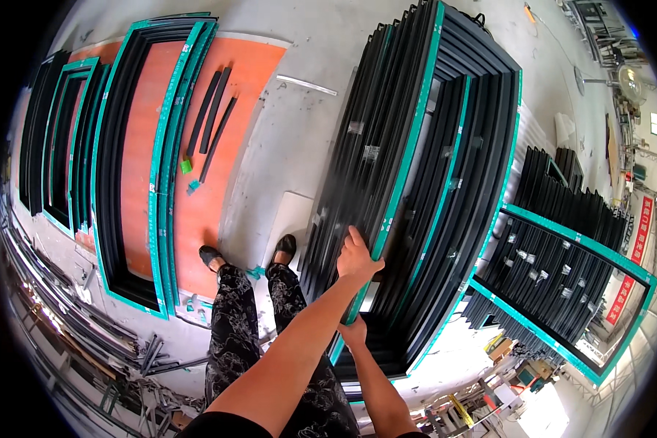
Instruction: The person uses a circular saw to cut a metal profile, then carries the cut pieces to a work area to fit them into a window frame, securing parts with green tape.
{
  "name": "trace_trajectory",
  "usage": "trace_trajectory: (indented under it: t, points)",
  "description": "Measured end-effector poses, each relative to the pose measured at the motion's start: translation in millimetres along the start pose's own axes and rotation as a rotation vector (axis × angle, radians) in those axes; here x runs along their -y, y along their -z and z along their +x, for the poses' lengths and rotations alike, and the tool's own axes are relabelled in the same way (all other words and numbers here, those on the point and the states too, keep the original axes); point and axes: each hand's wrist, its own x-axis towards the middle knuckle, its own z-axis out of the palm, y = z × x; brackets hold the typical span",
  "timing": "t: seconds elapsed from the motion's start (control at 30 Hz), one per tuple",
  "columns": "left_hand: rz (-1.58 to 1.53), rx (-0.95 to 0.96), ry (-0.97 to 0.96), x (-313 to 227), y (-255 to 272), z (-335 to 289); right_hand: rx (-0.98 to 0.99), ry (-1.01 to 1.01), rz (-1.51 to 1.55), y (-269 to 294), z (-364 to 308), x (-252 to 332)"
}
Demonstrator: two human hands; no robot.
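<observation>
A stack of black window frames point(376, 139) with green-taped edges stands on the floor in front of me, to the right of my legs. My left hand point(358, 257) is closed over the long near bar of the outermost frame, its thumb across the green tape and one finger stretched along the bar. Lower on that same bar, close to its near end, my right hand point(353, 333) is wrapped round it. The fingers on the bar's far side are partly hidden.
Left of my feet, more frames point(160, 146) rest on an orange board point(248, 80) with several black strips point(213, 109). A white strip point(306, 85) lies on the floor. A green-edged frame point(580, 237) stands right, before more stacked frames. Metal profiles point(58, 292) lie far left.
</observation>
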Motion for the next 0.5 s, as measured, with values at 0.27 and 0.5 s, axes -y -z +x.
trace_trajectory:
  t: [0.27,0.5]
  points:
    - [-0.04,0.104,-0.168,25.1,31.9,-7.8,0.045,-0.014,0.522,-7.6,7.5,-20.4]
    - [-0.082,-0.108,0.173,243.6,54.6,-81.9,0.088,-0.136,0.434,-0.5,-3.5,2.3]
